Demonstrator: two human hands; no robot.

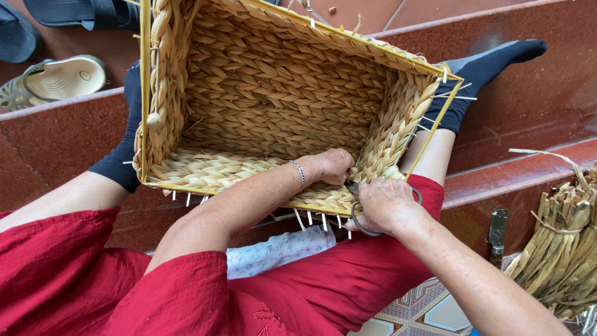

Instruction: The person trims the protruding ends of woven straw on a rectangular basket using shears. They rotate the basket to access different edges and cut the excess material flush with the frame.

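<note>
A large rectangular basket [261,93] woven of pale straw braids on a yellow wire frame lies tilted across my legs, its opening towards me. My left hand [329,165] reaches inside the basket and presses the weave near the front right corner. My right hand [385,205] is outside that same corner, closed around the grey loop handles of scissors [360,218]; the blades are hidden behind the hand and the rim. White spoke ends [311,219] stick out below the near rim.
A bundle of dried straw strands [559,249] lies at the right. A metal tool [497,230] stands by the red stone step [528,106]. Sandals [56,81] rest at the upper left. My legs, in dark socks, flank the basket.
</note>
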